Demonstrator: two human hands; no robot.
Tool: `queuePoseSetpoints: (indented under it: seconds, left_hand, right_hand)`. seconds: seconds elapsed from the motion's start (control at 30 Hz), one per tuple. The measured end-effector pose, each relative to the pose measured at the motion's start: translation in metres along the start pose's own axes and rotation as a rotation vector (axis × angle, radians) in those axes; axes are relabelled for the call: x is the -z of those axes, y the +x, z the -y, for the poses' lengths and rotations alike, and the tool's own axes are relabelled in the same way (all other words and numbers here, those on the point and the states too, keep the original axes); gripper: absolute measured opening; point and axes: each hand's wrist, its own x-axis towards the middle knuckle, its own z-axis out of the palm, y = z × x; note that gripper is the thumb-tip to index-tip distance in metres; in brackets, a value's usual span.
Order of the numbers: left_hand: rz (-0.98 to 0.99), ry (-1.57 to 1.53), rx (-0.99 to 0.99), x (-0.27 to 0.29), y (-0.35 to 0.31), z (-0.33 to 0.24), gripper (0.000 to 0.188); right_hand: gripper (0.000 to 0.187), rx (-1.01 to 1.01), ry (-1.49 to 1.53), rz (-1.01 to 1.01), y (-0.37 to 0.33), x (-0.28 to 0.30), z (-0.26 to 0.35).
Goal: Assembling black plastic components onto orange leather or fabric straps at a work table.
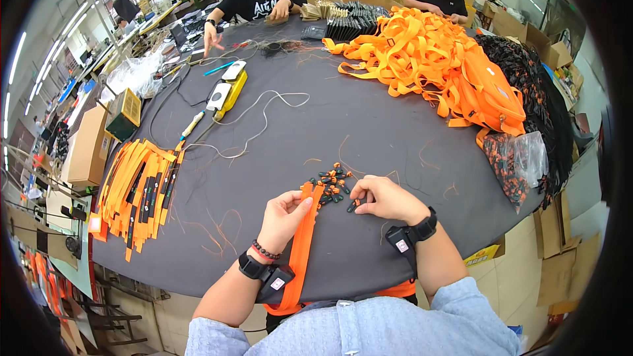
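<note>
A long orange strip, which looks like zipper tape, runs from the table's front edge up to my left hand. That hand pinches its upper end between thumb and fingers. Just beyond, a small heap of black-and-orange zipper pulls lies on the dark table. To the right of the heap, my right hand is closed, its fingertips pinching one black-and-orange zipper pull low over the tabletop. Part of the pull is hidden by the fingers.
Orange and black strips lie fanned at left, near a power strip with trailing cords. Orange webbing is piled at far right beside a clear bag of small black-and-orange pieces. Two people sit across the table.
</note>
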Motion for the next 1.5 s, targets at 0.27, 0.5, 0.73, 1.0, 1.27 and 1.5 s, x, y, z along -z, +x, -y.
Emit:
queuePoseSetpoints:
  seconds: [0.27, 0.5, 0.73, 1.0, 1.27, 1.5]
  left_hand:
    - [0.005, 0.007, 0.036, 0.003, 0.000, 0.002, 0.018]
    - [0.013, 0.000, -0.005, 0.000, 0.001, 0.005, 0.020]
    - [0.000, 0.068, -0.079, -0.002, -0.001, 0.007, 0.021]
    - [0.020, 0.122, -0.197, -0.009, -0.006, 0.011, 0.019]
    - [0.069, 0.131, -0.277, -0.009, -0.007, 0.015, 0.016]
    - [0.021, 0.207, -0.324, -0.009, -0.007, 0.017, 0.014]
  right_hand:
    - [0.015, 0.173, 0.178, -0.104, 0.009, -0.013, 0.013]
    - [0.021, 0.217, 0.785, -0.013, 0.011, -0.036, 0.014]
    - [0.019, 0.136, 0.881, -0.134, 0.010, -0.044, 0.023]
    - [0.011, 0.139, 0.854, -0.165, 0.007, -0.051, 0.025]
    - [0.020, 0.192, 0.760, -0.273, 0.008, -0.056, 0.022]
    - [0.027, 0.263, 0.718, -0.324, 0.007, -0.055, 0.025]
